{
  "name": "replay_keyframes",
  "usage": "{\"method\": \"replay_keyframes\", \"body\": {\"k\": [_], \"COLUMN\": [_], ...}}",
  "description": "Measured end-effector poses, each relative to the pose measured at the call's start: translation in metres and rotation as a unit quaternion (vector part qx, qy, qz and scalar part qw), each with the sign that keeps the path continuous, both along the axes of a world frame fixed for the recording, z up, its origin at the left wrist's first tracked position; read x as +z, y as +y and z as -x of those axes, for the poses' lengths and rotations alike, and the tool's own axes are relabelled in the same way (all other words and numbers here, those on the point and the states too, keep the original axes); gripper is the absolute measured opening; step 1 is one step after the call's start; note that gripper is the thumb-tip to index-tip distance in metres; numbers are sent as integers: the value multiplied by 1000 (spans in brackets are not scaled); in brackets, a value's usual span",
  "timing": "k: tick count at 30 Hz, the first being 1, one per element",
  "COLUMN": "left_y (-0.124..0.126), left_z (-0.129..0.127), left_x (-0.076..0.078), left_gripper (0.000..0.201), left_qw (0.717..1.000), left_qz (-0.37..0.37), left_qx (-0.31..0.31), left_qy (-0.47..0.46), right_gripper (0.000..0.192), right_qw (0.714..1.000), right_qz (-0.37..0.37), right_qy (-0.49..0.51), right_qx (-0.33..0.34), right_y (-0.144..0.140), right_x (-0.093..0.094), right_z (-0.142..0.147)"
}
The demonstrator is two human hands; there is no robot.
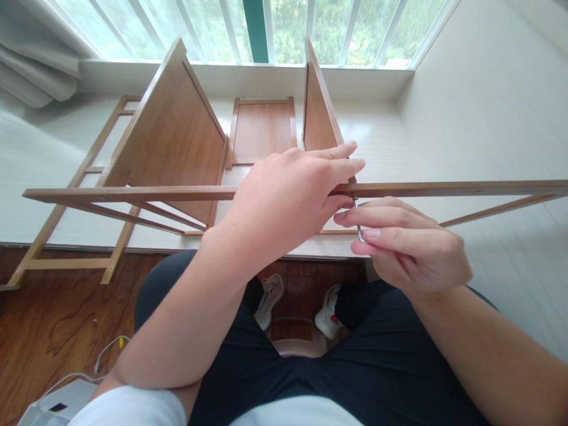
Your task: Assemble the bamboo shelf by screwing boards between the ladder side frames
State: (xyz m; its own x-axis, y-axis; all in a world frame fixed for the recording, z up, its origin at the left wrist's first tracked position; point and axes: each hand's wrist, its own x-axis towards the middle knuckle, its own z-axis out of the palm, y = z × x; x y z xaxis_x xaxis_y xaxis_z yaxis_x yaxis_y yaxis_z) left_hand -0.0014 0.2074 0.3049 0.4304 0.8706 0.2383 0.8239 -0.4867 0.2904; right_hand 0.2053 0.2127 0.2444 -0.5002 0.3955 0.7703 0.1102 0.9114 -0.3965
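Note:
My left hand (288, 198) lies palm down over a long wooden rail (133, 193) that runs across the view, fingers wrapped over its top near the middle. Just to the right and below, my right hand (408, 242) pinches a small metal hex key (357, 220) whose tip meets the underside of the rail beside my left fingertips. Two upright wooden panels, a large left panel (177, 136) and a right panel (317, 112), stand behind the rail. The rail belongs to a wooden frame whose thin diagonal bars (501, 208) run below it.
A flat wooden panel (261, 130) lies on the white platform (399, 142) under the window. A ladder-like wooden frame (66, 225) leans at the left. White wall at right. Wood floor, white cable (106, 349), white box (53, 408) at lower left. My shoes (270, 296) below.

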Motion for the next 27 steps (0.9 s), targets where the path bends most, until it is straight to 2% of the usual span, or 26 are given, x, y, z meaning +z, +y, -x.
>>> {"method": "replay_keyframes", "body": {"k": [4, 14, 19, 27], "left_y": [1, 1, 0, 0], "left_z": [0, 0, 0, -1], "left_x": [-1, -3, -2, -2], "left_gripper": [39, 39, 35, 31], "left_qw": [1000, 1000, 1000, 1000], "left_qz": [-3, -16, -14, -17], "left_qx": [2, -2, 1, 2], "left_qy": [-8, -11, -6, 0], "right_gripper": [21, 31, 29, 28], "right_qw": [1000, 999, 1000, 1000], "right_qz": [22, -34, -8, 17], "right_qy": [13, 14, 2, 22], "right_qx": [-1, 0, 22, 13], "right_y": [-1, -3, -3, -3], "right_x": [2, -1, -2, -4], "right_z": [0, -2, -2, -1]}}
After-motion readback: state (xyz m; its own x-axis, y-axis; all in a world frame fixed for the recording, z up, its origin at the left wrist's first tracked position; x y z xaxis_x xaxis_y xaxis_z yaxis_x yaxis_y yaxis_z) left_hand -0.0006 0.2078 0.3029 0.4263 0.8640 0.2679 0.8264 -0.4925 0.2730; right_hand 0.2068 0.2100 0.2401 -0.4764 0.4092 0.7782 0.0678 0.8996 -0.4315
